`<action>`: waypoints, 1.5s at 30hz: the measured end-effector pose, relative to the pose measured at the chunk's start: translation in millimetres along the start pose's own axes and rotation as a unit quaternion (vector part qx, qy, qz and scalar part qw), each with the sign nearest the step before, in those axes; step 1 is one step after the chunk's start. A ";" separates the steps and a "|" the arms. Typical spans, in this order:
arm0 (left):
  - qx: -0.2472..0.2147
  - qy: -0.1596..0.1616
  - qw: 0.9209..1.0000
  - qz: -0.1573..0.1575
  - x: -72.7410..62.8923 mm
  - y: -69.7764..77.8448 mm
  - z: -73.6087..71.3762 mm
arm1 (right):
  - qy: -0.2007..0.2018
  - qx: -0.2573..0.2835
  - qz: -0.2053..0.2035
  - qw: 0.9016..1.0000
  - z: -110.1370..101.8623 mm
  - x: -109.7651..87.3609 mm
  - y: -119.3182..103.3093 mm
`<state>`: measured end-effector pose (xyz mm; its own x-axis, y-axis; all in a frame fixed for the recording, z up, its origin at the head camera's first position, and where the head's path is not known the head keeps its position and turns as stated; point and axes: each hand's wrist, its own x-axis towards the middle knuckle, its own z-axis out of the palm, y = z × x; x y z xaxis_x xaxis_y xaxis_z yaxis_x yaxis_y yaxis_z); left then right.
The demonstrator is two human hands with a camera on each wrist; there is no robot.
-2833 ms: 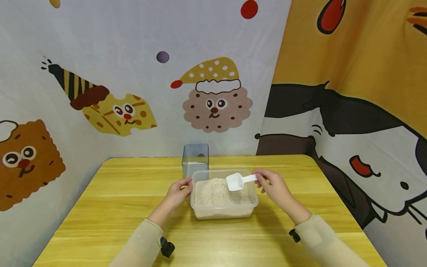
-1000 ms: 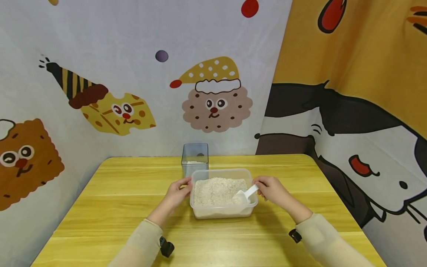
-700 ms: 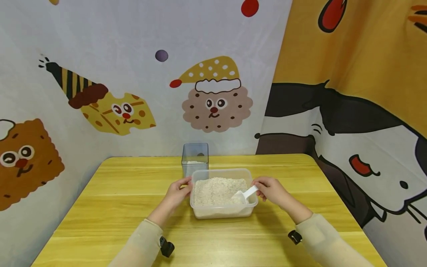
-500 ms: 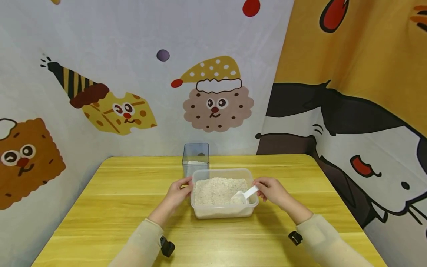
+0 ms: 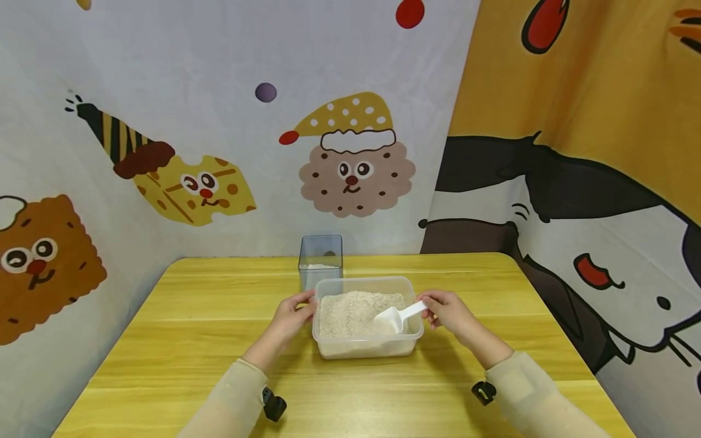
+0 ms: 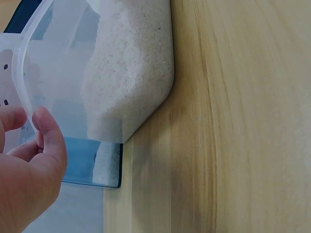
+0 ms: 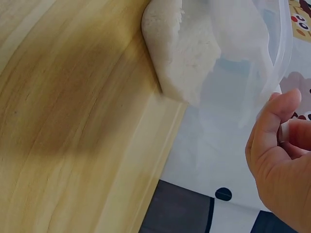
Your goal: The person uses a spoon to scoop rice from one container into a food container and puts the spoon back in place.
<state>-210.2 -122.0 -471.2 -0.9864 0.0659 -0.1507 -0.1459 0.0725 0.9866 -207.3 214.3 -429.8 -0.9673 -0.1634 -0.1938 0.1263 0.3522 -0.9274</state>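
A clear plastic tub point(image 5: 366, 349) of rice point(image 5: 350, 310) stands mid-table. My left hand point(image 5: 289, 317) holds its left rim; in the left wrist view, the thumb and fingers of my left hand point(image 6: 34, 165) meet around the edge. My right hand point(image 5: 446, 311) pinches the handle of a white scoop point(image 5: 391, 319) over the tub's right side. The scoop's bowl is tilted low at the rice, its front edge toward the middle of the heap. In the right wrist view, my right hand point(image 7: 279, 141) is beside the rim and mostly hides the handle.
Behind the tub's left back corner stands a blue-tinted clear container point(image 5: 320, 258) with some white grain in it. The wooden table point(image 5: 219, 304) ends at a cloth backdrop point(image 5: 350, 73) printed with cartoon figures. Black devices sit on both wrists.
The scoop went from above the heap down into the rice at the right front. Since half a second ago it has shifted slightly up and tipped. My left hand stayed at the rim.
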 end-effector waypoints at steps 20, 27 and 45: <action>0.007 0.003 1.000 -0.007 0.0 0.5 0.4 | 0.016 0.064 0.030 0.997 -8.9 3.6 8.6; 0.001 0.001 1.000 -0.003 1.4 -0.7 0.0 | 0.007 0.102 0.049 0.994 -10.3 5.0 11.4; -0.006 -0.007 1.000 0.005 1.4 0.5 -1.6 | 0.012 0.173 0.066 0.983 -10.7 8.1 2.5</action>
<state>-211.7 -123.5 -470.8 -0.9868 0.0798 -0.1412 -0.1367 0.0595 0.9888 -217.1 223.7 -430.3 -0.9420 -0.1136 -0.3160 0.3142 0.0333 -0.9488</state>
